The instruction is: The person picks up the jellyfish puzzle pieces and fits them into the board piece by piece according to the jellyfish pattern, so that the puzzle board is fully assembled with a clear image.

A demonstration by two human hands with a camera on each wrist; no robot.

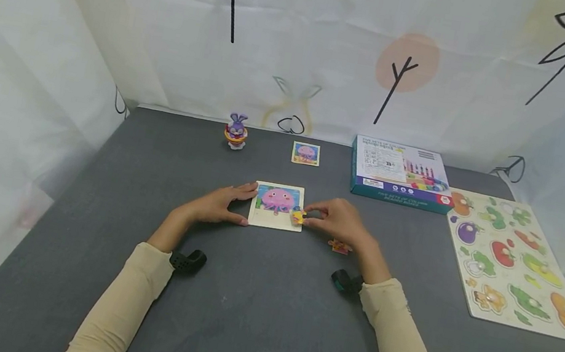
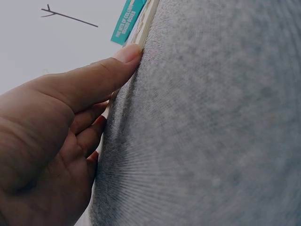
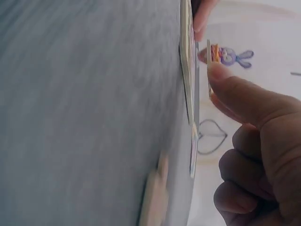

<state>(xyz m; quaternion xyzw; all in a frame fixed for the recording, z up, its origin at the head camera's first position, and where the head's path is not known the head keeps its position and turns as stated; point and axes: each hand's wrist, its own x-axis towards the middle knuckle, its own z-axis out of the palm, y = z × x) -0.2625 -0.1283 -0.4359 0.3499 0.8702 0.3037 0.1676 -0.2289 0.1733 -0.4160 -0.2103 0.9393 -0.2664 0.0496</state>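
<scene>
A small square puzzle board [image 1: 262,220] with a pink octopus picture lies flat on the dark table. My left hand [image 1: 224,202] rests at its left side, thumb by the lower corner and fingers by the upper one. In the left wrist view the thumb [image 2: 106,75] touches the board's edge, fingers fairly straight. Between thumb and finger, my right hand [image 1: 338,219] pinches a small yellow puzzle piece [image 1: 297,216] over the board's lower right part. Seen edge-on in the right wrist view, the thin piece [image 3: 209,52] is held above the board [image 3: 187,70].
An orange-red piece [image 1: 341,247] lies beside the right wrist. Behind the board are a small octopus card [image 1: 305,162] and a purple rabbit figure [image 1: 236,129]. A teal-edged box [image 1: 398,190] stands back right, next to a large vegetable knob puzzle [image 1: 548,330].
</scene>
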